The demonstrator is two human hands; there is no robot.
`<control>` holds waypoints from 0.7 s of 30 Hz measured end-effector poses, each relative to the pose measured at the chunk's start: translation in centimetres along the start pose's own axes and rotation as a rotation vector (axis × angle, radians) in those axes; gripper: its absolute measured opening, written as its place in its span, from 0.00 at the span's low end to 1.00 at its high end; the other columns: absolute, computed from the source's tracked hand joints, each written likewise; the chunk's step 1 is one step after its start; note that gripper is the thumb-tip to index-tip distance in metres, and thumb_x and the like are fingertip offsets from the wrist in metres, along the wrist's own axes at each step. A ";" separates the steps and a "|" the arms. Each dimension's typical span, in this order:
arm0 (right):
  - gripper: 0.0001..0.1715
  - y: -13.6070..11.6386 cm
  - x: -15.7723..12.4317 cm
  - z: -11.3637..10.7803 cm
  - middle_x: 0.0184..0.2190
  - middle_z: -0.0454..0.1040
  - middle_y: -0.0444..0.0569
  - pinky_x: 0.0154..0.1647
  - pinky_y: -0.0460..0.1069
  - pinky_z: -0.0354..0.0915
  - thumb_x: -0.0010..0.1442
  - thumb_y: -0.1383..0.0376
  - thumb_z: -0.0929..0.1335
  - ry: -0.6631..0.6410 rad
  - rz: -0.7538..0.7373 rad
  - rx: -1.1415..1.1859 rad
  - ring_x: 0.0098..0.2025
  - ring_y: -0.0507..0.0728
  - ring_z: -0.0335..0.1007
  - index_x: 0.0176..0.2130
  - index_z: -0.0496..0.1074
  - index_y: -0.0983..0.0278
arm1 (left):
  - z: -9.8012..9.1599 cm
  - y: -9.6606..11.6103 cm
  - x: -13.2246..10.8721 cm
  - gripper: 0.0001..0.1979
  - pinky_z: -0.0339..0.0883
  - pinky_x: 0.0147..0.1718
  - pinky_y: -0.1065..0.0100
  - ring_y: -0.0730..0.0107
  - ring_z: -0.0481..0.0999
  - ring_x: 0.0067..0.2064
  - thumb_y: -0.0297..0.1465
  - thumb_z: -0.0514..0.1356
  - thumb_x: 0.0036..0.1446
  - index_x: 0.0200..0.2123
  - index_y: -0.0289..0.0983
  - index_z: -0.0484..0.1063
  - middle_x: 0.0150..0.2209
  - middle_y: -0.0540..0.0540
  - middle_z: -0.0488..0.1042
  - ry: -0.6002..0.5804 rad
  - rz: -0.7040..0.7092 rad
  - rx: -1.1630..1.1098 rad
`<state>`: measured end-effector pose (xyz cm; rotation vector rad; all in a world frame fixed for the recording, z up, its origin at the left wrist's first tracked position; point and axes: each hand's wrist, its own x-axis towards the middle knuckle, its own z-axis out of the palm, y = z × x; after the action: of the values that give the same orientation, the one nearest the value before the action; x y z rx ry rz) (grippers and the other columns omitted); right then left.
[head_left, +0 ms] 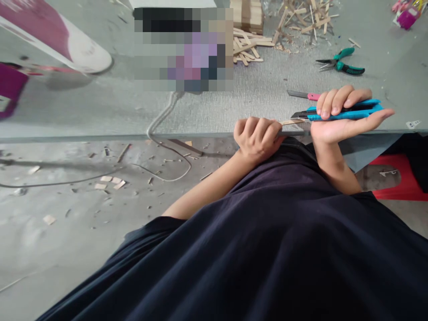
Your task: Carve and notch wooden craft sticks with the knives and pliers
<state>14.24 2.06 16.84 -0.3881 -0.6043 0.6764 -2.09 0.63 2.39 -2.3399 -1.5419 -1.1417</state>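
Observation:
My right hand (337, 118) is closed around a blue utility knife (347, 111) at the table's near edge, its blade pointing left. My left hand (257, 138) is curled into a fist on a thin wooden stick (292, 121) that pokes out to the right and meets the knife's blade tip. Both hands sit just above the front edge of the grey table (100, 107), over my dark shirt.
A second knife with a pink handle (302, 95) lies just beyond my right hand. Green-handled pliers (341, 62) lie further back. Heaps of wooden sticks (250, 44) fill the far middle. A cable (160, 129) hangs off the edge. Wood scraps litter the floor; a red stool (397, 183) stands at right.

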 end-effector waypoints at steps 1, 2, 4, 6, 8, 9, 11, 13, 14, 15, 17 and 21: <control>0.50 0.1 0.1 -0.3 0.18 0.40 0.37 0.16 0.49 0.35 0.70 0.20 0.50 -0.019 0.004 -0.007 0.16 0.48 0.34 0.25 0.47 0.59 | -0.1 0.0 -0.1 0.23 0.63 0.50 0.44 0.46 0.83 0.44 0.58 0.56 0.76 0.50 0.50 0.82 0.44 0.40 0.86 0.010 0.016 0.012; 0.50 0.3 0.2 -0.5 0.17 0.40 0.37 0.16 0.50 0.33 0.69 0.19 0.50 -0.031 0.001 -0.012 0.16 0.48 0.32 0.24 0.48 0.58 | -0.2 -0.1 -0.1 0.20 0.63 0.49 0.44 0.47 0.82 0.44 0.55 0.57 0.76 0.51 0.51 0.83 0.44 0.41 0.86 0.021 0.040 0.028; 0.51 0.6 0.4 -1.1 0.16 0.41 0.37 0.15 0.51 0.32 0.66 0.18 0.49 -0.051 0.000 -0.026 0.16 0.49 0.29 0.24 0.49 0.57 | -0.5 -0.1 -0.3 0.15 0.62 0.49 0.46 0.49 0.81 0.44 0.50 0.59 0.77 0.52 0.53 0.83 0.45 0.42 0.86 0.032 0.086 0.056; 0.52 0.8 0.6 -1.6 0.16 0.40 0.37 0.15 0.52 0.31 0.63 0.16 0.49 -0.069 0.013 -0.033 0.17 0.49 0.27 0.24 0.49 0.57 | -0.9 0.0 -0.4 0.13 0.61 0.51 0.45 0.49 0.81 0.46 0.47 0.60 0.77 0.54 0.55 0.83 0.47 0.42 0.86 0.018 0.088 0.045; 0.52 0.8 0.7 -1.8 0.17 0.38 0.36 0.16 0.52 0.32 0.61 0.14 0.49 -0.082 0.044 -0.037 0.17 0.49 0.26 0.25 0.48 0.57 | -1.3 0.4 -0.4 0.18 0.61 0.53 0.44 0.44 0.81 0.49 0.51 0.60 0.76 0.60 0.55 0.82 0.48 0.39 0.85 -0.002 0.064 0.028; 0.52 0.8 0.8 -1.9 0.17 0.38 0.36 0.17 0.53 0.32 0.60 0.14 0.49 -0.083 0.057 -0.040 0.17 0.49 0.26 0.25 0.48 0.57 | -1.6 0.6 -0.4 0.23 0.61 0.54 0.43 0.42 0.80 0.50 0.53 0.60 0.75 0.65 0.53 0.81 0.48 0.38 0.84 0.000 0.057 0.033; 0.52 0.8 0.8 -2.0 0.18 0.38 0.36 0.17 0.53 0.33 0.61 0.14 0.50 -0.072 0.069 -0.043 0.18 0.49 0.27 0.25 0.48 0.57 | -1.9 1.1 -0.3 0.33 0.62 0.54 0.43 0.39 0.79 0.50 0.57 0.61 0.73 0.72 0.48 0.76 0.48 0.35 0.83 0.039 0.065 0.076; 0.52 0.9 0.8 -2.1 0.17 0.38 0.37 0.17 0.53 0.31 0.61 0.15 0.51 -0.074 0.066 -0.029 0.17 0.50 0.27 0.24 0.49 0.57 | -2.2 1.5 -0.2 0.37 0.63 0.53 0.43 0.40 0.79 0.49 0.57 0.61 0.72 0.75 0.45 0.74 0.46 0.35 0.83 0.090 0.087 0.125; 0.51 1.0 0.9 -2.2 0.17 0.38 0.37 0.17 0.53 0.31 0.61 0.15 0.51 -0.078 0.063 -0.019 0.17 0.50 0.27 0.24 0.50 0.56 | -2.2 1.6 -0.2 0.36 0.64 0.53 0.44 0.41 0.79 0.48 0.56 0.61 0.71 0.74 0.46 0.75 0.46 0.36 0.83 0.107 0.098 0.134; 0.51 1.1 0.9 -2.3 0.16 0.39 0.37 0.17 0.53 0.30 0.61 0.15 0.51 -0.083 0.061 -0.008 0.16 0.50 0.28 0.23 0.51 0.56 | -2.3 1.6 -0.3 0.33 0.64 0.53 0.44 0.42 0.79 0.48 0.54 0.62 0.72 0.73 0.47 0.76 0.47 0.36 0.84 0.115 0.109 0.134; 0.51 1.1 0.9 -2.4 0.15 0.40 0.37 0.16 0.54 0.31 0.61 0.15 0.52 -0.090 0.064 0.008 0.16 0.50 0.28 0.22 0.53 0.55 | -2.2 1.6 -0.6 0.27 0.64 0.54 0.43 0.41 0.79 0.52 0.51 0.64 0.72 0.68 0.50 0.80 0.51 0.37 0.85 0.127 0.123 0.117; 0.54 0.6 0.8 -2.1 0.15 0.38 0.36 0.16 0.52 0.33 0.58 0.13 0.54 -0.060 0.111 0.021 0.15 0.49 0.28 0.23 0.49 0.57 | -1.9 1.6 -1.5 0.25 0.61 0.60 0.38 0.36 0.78 0.58 0.49 0.67 0.70 0.66 0.50 0.82 0.57 0.34 0.84 0.195 0.100 0.117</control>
<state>15.76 2.69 15.25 -0.3848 -0.6356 0.8027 -2.07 -2.11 3.26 -2.1336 -1.3708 -1.1825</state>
